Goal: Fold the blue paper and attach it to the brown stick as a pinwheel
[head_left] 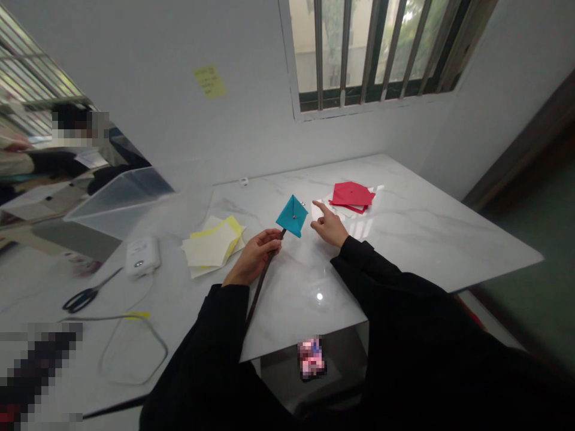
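Observation:
My left hand (pixel 258 256) is closed round a dark stick (pixel 260 286), gripping it near its top end. At the top of the stick is a blue paper pinwheel (pixel 291 216) with a small pin at its centre. To the right of the pinwheel, my right hand (pixel 331 226) is held a little apart from it. Its index finger is stretched out toward the upper left, with the thumb apart and the other fingers curled; I see nothing held in it. Red paper pieces (pixel 353 194) lie on the white table beyond my right hand.
White and yellow sheets (pixel 211 244) lie left of my left hand. Farther left are a white device (pixel 142 256), scissors (pixel 85 298) and a grey cable (pixel 164 347). A phone (pixel 311 358) lies below the table edge. Another person (pixel 72 146) sits at the far left.

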